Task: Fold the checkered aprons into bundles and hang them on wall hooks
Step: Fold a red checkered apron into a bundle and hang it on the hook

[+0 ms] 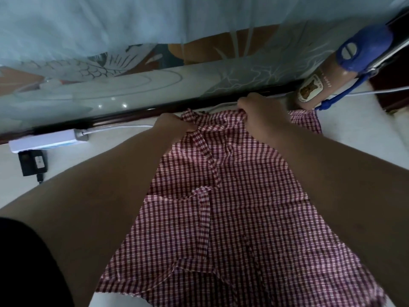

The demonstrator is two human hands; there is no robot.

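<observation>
White tabletop [365, 138] under a frosted glass panel [88, 85] across the top of the frame, and the checkered apron [232, 207] lies spread on it, its length running from the bottom edge up to top centre. Both hands work that far end: the left hand [174, 126] pinches cloth beside the strap [205, 158], the right hand [259, 114] clutches the bunched hem just beside it, so the whole length lies below both grips, neither hand nearer. Thin maroon-and-white check, creased, frayed at the bottom corner.

White tabletop [88, 158] with checkered apron [232, 207], power strip [46, 141], black adapter [33, 162], bottle [321, 85]
</observation>
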